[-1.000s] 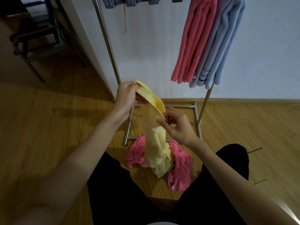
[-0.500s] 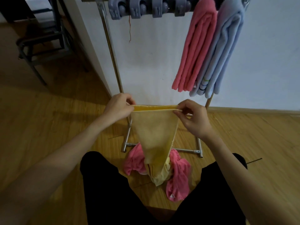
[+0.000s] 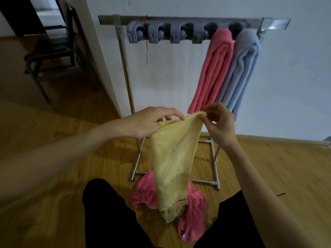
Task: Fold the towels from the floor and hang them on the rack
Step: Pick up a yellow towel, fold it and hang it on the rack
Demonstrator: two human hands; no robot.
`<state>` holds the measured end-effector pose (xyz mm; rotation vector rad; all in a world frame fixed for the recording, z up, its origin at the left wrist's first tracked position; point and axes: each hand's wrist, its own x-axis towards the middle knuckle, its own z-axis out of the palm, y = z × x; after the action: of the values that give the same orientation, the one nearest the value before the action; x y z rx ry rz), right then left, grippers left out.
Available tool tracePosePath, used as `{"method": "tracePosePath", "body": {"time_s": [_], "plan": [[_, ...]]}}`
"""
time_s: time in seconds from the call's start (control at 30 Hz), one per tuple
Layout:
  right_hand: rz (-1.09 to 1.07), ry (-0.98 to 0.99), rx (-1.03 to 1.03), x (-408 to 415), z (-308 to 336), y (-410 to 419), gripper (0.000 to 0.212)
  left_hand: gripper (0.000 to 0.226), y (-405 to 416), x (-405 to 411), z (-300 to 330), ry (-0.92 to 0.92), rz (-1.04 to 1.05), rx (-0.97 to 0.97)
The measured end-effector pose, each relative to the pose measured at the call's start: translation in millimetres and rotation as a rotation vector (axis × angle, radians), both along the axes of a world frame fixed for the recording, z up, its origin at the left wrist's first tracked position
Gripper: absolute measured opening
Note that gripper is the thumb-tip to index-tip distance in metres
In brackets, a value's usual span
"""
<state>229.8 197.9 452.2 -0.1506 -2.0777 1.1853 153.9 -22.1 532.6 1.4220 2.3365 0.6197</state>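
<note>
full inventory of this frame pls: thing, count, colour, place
yellow towel: 1, yellow, held up by its top edge, lower end over the floor pile
pink towel on floor: 1, pink, crumpled by rack base
hung towels: 2, pink and light blue, right end of rack
rack: 1, silver, against white wall
clips: grey, along top bar
chair: 1, dark, far left
hands: left and right, both pinching the yellow towel's top edge

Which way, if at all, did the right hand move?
Yes: right hand rose from the rack's floor frame to the hanging pink towel's lower end, pinching the yellow towel's top edge.
</note>
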Motion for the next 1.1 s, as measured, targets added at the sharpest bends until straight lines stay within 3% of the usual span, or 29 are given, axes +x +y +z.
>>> {"method": "tracePosePath", "body": {"time_s": [0.1,0.3,0.5,0.87,1.0,1.1], "plan": [[-0.001,-0.023,0.058,-1,-2,-1,0.018,0.054,-1,1,2,0.047,-0.066,-0.116],[0.052,-0.011,0.086,-3,-1,-12,0.015,0.048,1,4,8,0.023,-0.138,-0.264],[0.123,-0.025,0.105,-13,-3,-24,0.013,0.055,-1,6,9,0.065,-0.343,-0.377],[0.122,-0.028,0.073,-15,-7,-20,0.014,0.009,-4,-6,-20,0.664,-0.463,0.117],[0.12,-0.008,0.071,-12,-6,-22,0.014,0.024,2,-5,-24,0.683,-0.505,0.105],[0.136,-0.002,0.012,-10,-6,-24,0.015,0.032,3,-4,-29,0.693,-0.395,0.147]]}}
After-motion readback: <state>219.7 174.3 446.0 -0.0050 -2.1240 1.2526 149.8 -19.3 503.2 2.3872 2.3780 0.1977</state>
